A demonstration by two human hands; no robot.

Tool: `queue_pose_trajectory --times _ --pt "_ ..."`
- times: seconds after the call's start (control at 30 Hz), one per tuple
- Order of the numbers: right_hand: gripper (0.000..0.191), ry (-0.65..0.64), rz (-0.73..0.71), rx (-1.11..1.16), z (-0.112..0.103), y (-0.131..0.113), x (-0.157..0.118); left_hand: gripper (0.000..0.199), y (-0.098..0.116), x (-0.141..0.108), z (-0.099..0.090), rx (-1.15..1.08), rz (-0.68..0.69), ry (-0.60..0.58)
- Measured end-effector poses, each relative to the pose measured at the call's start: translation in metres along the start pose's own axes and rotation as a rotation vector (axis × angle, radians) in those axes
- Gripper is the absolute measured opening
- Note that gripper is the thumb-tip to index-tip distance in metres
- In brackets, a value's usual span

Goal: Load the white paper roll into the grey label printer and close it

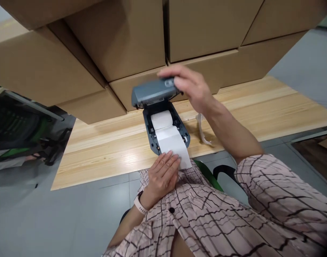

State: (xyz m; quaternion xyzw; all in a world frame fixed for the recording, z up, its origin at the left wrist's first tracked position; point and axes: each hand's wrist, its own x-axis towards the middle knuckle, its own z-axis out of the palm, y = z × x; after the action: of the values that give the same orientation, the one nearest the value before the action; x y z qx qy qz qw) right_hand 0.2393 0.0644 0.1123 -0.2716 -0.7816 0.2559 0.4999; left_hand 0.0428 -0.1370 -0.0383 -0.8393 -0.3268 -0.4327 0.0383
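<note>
A dark grey label printer (148,136) stands near the table's front edge with its lid (152,90) raised. Inside it lies a white label roll (161,120). From the roll a strip of label paper (183,153) runs out over the printer's front toward me. My left hand (163,175) is closed on the strip's left side, fingers together on top; the thumb is hidden. At the lid's right end, my right hand (191,84) grips it, fingers over the top and a little blurred.
Large cardboard boxes (200,28) are stacked close behind the printer. A curled white paper scrap (202,130) lies on the wooden table (99,150) to the printer's right. A green chair seat (208,175) shows below the table edge, and a dark chair (19,128) stands at left.
</note>
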Motion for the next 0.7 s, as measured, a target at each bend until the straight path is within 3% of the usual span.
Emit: queue_pose_trajectory --times 0.1,0.2,0.3,0.37,0.43,0.53,0.6,0.7 --pt "0.047 -0.091 0.041 -0.098 0.005 -0.011 -0.057 0.059 0.006 -0.006 -0.001 -0.016 0.018 0.028" --pt "0.042 -0.09 0.002 -0.134 0.021 -0.004 -0.11 0.064 0.014 -0.019 -0.005 -0.042 0.023 0.063" --pt "0.043 -0.05 -0.024 -0.21 0.041 0.008 -0.147 0.068 0.015 -0.025 -0.008 -0.001 -0.07 0.226" --pt "0.046 -0.013 -0.015 -0.244 0.051 0.011 -0.16 0.064 0.006 -0.015 -0.006 -0.009 -0.259 0.357" --pt "0.048 0.021 0.003 -0.256 0.056 0.011 -0.165 0.062 -0.009 0.003 -0.001 -0.11 -0.584 0.367" --pt "0.049 0.041 0.012 -0.257 0.058 0.008 -0.165 0.084 -0.033 0.031 0.01 -0.431 -1.007 0.338" --pt "0.051 0.053 0.005 -0.249 0.058 0.007 -0.165 0.093 -0.043 0.04 0.016 -0.597 -1.125 0.278" --pt "0.055 0.091 0.002 -0.247 0.061 0.009 -0.168 0.099 -0.048 0.039 0.022 -0.694 -1.128 0.249"
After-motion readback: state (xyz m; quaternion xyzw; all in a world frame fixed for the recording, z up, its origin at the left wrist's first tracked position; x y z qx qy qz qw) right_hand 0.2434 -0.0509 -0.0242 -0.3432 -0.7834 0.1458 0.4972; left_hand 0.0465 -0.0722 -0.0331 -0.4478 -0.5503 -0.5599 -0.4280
